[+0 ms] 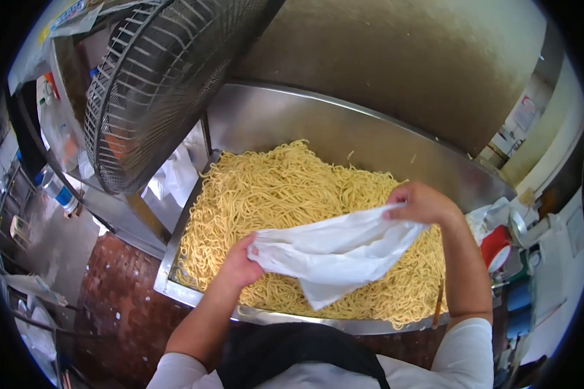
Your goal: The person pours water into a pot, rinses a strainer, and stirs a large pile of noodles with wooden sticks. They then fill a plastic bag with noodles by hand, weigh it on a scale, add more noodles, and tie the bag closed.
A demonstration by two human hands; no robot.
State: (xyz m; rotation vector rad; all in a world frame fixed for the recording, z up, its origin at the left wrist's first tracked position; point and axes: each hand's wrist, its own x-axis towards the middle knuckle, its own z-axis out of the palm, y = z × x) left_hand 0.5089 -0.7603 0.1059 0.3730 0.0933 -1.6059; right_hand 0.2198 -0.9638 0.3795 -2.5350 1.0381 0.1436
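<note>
Between my two hands a white plastic bag (334, 249) is stretched out above the noodles, its lower corner hanging down. My left hand (243, 262) grips the bag's left end, fingers closed on it. At the upper right end, my right hand (418, 204) pinches the bag near its edge. Beneath lies a large heap of yellow noodles (272, 188), spread across a wide metal tray (191, 295). The bag covers part of the heap from sight.
A big caged fan (156, 84) leans in at the upper left, near the tray. A metal backboard (370, 139) rises behind the noodles. At the right are a red container (495, 246) and blue containers (519, 305). A thin brown stick (439, 305) stands at the tray's front right.
</note>
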